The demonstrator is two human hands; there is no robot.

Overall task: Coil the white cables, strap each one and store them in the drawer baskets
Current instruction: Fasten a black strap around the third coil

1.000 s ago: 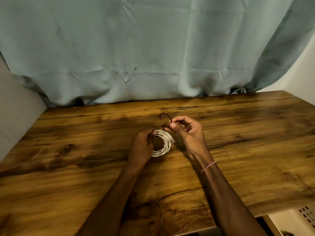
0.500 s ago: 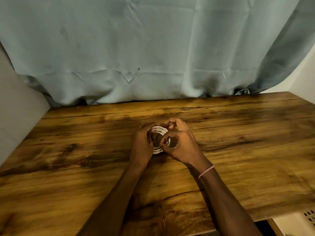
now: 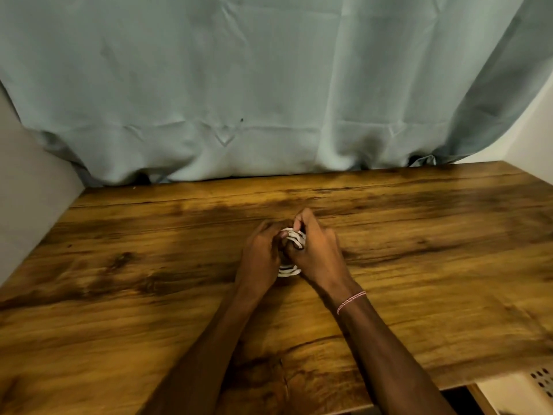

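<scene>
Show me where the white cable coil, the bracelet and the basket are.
white cable coil (image 3: 288, 270), head view, lower visible loops
bracelet (image 3: 350, 301), head view, strand across the wrist
basket (image 3: 542, 383), head view, perforated wall

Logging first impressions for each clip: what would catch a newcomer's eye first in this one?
Two hands meet at the middle of the wooden table: the left hand and the right hand both grip a coiled white cable between them. Behind the table hangs a wide, pale blue-green curtain. A thin red-and-white bracelet sits on the right wrist.
</scene>
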